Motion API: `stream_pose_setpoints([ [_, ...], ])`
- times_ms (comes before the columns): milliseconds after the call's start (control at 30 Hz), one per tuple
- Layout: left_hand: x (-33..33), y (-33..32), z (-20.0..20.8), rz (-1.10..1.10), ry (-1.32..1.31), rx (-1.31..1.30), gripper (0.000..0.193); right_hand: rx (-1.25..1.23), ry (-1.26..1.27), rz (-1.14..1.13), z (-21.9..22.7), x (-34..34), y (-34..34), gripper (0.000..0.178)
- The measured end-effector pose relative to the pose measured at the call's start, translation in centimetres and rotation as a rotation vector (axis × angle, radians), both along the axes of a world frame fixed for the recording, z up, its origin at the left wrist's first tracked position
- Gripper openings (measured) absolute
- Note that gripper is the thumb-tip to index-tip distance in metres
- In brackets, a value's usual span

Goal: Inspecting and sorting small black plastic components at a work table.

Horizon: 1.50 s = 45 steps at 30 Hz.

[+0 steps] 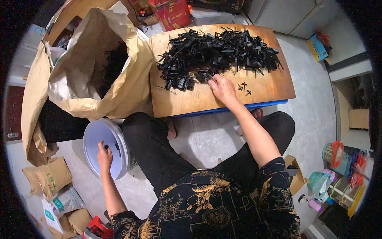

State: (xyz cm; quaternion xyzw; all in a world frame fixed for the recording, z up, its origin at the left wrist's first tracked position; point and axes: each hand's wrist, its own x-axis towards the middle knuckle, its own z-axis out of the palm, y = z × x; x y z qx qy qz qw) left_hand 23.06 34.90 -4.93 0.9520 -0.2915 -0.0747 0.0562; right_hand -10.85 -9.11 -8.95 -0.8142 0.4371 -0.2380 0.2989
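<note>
Pieces of black plastic, small and thin-stemmed, lie in a wide tangled pile across the far side of a tan wooden board, your worktop. Your bare right hand reaches to the pile's near edge, fingertips bunched together; whether its grip has closed on a piece cannot be told. A few loose black pieces lie apart from the pile, just right of that hand. Your bare left hand is over the open mouth of a round white plastic bucket on the near left, fingers curled beside a small dark piece; you cannot tell from this view whether that grip is clenched on it or letting go.

The stems cross one another, so working from the near fringe would likely serve better than digging into the middle. Pinch one body, not its stem, and draw it out gently so neighbours don't follow. Lower your left fingers well inside the bucket's rim before loosening them, and mind your black-trousered left knee, close beside the bucket.
</note>
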Motion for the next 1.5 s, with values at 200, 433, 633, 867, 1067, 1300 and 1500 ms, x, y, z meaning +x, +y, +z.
stream_pose_setpoints([
  [200,-8.8,-12.7,8.5,-0.205,-0.155,-0.581,0.023,0.242,-0.223,-0.037,-0.8,-2.2,-1.8,0.021],
  [433,-19.4,-28.9,11.1,-0.319,1.358,-0.736,0.068,0.580,-0.600,0.197,5.6,-2.3,0.6,0.017],
  [633,-20.5,-36.0,7.2,-0.254,2.039,-0.717,0.037,0.351,-0.483,0.242,8.1,-3.7,3.0,0.012],
  [867,-22.3,-37.1,5.9,-0.306,1.770,-0.819,0.043,0.276,-0.404,0.227,8.5,-5.2,2.3,0.010],
  [1067,-22.9,-37.2,5.7,-0.304,1.618,-0.931,0.039,0.213,-0.549,0.143,7.0,-4.2,2.8,0.013],
  [1300,-23.4,-36.8,5.1,-0.374,1.563,-0.819,0.035,0.462,-0.503,0.071,7.6,-4.5,2.0,0.021],
  [1500,-23.5,-36.8,4.6,-0.462,1.438,-0.747,0.032,0.496,-0.479,0.176,8.3,-3.9,2.1,0.022],
])
